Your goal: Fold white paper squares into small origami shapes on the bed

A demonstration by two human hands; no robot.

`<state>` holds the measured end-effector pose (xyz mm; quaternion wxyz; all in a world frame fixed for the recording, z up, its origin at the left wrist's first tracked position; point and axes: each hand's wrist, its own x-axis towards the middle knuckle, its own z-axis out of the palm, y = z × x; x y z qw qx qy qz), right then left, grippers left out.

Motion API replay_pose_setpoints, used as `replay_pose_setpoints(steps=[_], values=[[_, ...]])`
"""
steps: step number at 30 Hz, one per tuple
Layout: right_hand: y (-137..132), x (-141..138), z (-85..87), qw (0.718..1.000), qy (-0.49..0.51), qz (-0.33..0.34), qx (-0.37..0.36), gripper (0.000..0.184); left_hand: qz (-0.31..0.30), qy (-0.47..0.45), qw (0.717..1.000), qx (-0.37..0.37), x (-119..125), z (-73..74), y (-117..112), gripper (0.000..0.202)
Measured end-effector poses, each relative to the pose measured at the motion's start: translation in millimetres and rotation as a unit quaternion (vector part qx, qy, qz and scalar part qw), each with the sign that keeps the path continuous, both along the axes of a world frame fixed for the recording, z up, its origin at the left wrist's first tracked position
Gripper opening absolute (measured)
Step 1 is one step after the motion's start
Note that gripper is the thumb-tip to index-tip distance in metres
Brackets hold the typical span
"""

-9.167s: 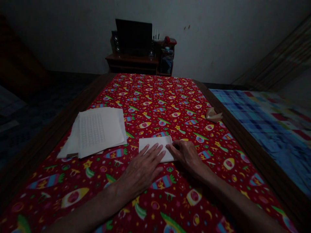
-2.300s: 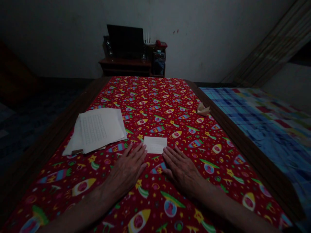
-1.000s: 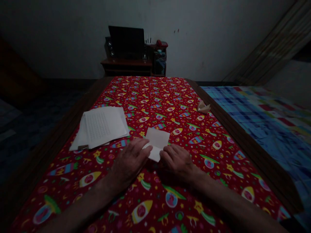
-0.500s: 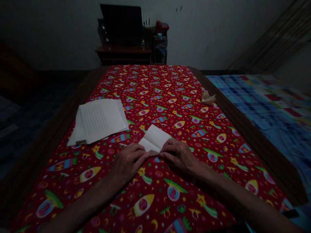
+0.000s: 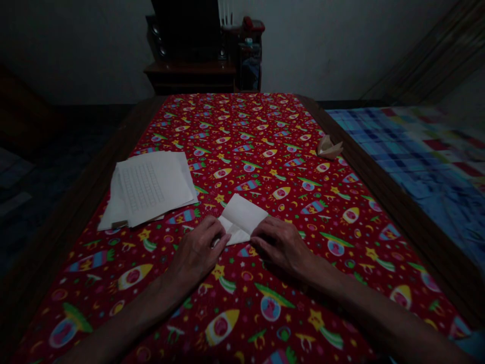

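Note:
A small creased sheet of white paper point(image 5: 243, 215) lies on the red patterned tablecloth between my hands, with a fold line across it. My left hand point(image 5: 202, 242) pinches its left near edge, thumb and fingers closed on the paper. At the right corner, my right hand point(image 5: 280, 240) has its fingers closed on the sheet too; its fingertips partly cover that edge. Part of the paper's left side is hidden under my left fingers.
A stack of paper sheets point(image 5: 153, 187), the top one with a printed grid, lies to the left. A folded paper piece point(image 5: 329, 147) sits near the table's right edge point(image 5: 364, 187). Beyond the far end stand a dark screen point(image 5: 187, 30) and a wooden cabinet point(image 5: 189, 71).
The brownish folded flap at the paper's near edge now shows as a white, flattened edge. Both hands stay on the paper. The view has tilted slightly downward.

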<state>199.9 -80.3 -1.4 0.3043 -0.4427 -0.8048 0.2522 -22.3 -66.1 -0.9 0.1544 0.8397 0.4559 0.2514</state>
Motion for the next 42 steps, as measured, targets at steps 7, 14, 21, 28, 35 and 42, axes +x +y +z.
replay_pose_setpoints(steps=[7, 14, 21, 28, 35, 42], values=[[-3, 0, -6.7, 0.998, -0.027, 0.019, 0.058, 0.016, -0.003, -0.013, 1.000, -0.011, 0, -2.4, 1, 0.016], [-5, 2, -9.8, 0.985, -0.102, 0.035, 0.134, 0.019, 0.004, -0.010, 1.000, -0.027, 1, -1.6, 2, 0.017], [-5, 0, -4.5, 0.973, -0.152, 0.029, 0.171, 0.018, -0.014, 0.024, 0.999, 0.035, 1, -3.6, -2, 0.018], [-6, 5, -4.3, 0.955, -0.190, 0.065, 0.219, 0.020, -0.162, 0.199, 0.960, 0.114, 5, 7.8, -10, 0.031], [-19, 21, -6.6, 0.959, -0.162, 0.065, 0.222, 0.017, -0.153, 0.190, 0.964, 0.104, 3, 4.7, -11, 0.031], [-23, 7, -7.6, 0.956, -0.187, 0.054, 0.220, 0.036, -0.153, 0.194, 0.965, 0.092, 4, 4.1, -10, 0.034]])
